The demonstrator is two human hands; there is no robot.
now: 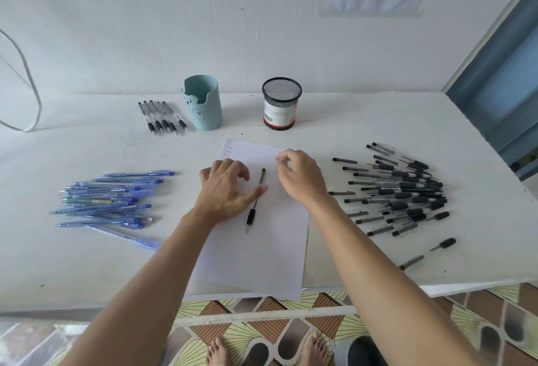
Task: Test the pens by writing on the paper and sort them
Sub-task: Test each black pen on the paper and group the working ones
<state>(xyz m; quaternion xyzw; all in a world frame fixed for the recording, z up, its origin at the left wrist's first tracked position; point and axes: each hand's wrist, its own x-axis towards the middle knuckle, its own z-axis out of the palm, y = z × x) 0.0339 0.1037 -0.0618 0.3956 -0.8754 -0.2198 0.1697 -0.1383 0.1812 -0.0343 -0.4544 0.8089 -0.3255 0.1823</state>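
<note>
A white sheet of paper [262,249] lies at the table's front middle, with small handwritten marks [229,149] at its top left corner. One black pen [256,199] lies on the sheet, tip toward me. My left hand [227,188] rests flat on the paper, thumb tip touching the pen's barrel. My right hand [300,179] hovers just right of the pen with fingers loosely curled and nothing in them. A heap of blue pens [110,199] lies to the left, and a larger heap of black pens [401,194] to the right.
At the back stand a light blue pen holder [203,106] and a black mesh cup [281,103]. Several black pens [161,117] lie in a row left of the blue holder. Two loose black pens [428,253] lie near the front right edge. A wall is behind the table.
</note>
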